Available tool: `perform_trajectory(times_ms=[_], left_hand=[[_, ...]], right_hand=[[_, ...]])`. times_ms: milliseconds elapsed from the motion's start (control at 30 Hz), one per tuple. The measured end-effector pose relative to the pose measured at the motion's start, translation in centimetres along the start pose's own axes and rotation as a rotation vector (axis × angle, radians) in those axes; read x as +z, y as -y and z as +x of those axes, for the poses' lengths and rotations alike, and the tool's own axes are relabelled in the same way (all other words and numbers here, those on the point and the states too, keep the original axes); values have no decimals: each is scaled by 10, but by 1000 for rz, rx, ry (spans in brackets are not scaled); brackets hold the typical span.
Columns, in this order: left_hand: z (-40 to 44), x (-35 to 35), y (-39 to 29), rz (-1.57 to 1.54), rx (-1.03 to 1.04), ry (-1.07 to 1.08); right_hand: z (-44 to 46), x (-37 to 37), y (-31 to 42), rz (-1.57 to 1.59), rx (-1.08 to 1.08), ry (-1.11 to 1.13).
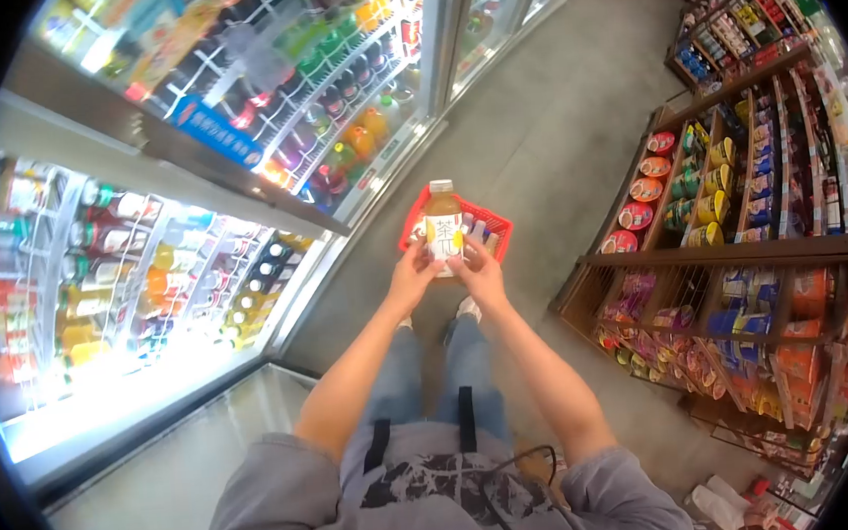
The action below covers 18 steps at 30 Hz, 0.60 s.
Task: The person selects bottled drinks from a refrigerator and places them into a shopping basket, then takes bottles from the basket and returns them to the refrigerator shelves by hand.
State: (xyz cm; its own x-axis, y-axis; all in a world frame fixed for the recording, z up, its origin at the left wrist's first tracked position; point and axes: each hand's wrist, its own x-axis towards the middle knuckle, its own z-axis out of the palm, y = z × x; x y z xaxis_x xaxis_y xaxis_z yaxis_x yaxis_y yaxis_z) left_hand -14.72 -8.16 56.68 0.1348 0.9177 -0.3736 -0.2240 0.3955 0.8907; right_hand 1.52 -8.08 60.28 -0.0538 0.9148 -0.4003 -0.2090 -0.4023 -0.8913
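Between my two hands I hold a tea bottle (444, 226) upright, its white label with large characters and a yellow patch turned toward me. The drink in it is amber and the cap is pale. My left hand (414, 274) grips the lower left side of the bottle. On the lower right side, my right hand (479, 269) closes on it too. Below and behind the bottle, a red shopping basket (501, 229) is on the floor in front of my feet. Some packaged things show inside it, too small to name.
To the left stands a lit drinks fridge (136, 278) with shelves of bottles; its glass door (38, 485) seems to be swung open beside me. More bottles fill the fridge ahead (332, 103). A shelf rack (722, 253) with instant noodle cups and snack packs lines the right side. Grey floor (542, 116) runs between.
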Motion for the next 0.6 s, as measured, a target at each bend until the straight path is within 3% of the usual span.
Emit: perform_trajectory(times_ms=[100,400,600], left_hand=[[-30,-5,-46,39,21,-15],[-101,-4,-170,55,391,-113],[-133,-15,-195,180,565,-321]], right_hand=[[-14,18,17,-31,-122,99],[-58,88,140,-49,-265,334],[-74,116,177,-132,-407,514]])
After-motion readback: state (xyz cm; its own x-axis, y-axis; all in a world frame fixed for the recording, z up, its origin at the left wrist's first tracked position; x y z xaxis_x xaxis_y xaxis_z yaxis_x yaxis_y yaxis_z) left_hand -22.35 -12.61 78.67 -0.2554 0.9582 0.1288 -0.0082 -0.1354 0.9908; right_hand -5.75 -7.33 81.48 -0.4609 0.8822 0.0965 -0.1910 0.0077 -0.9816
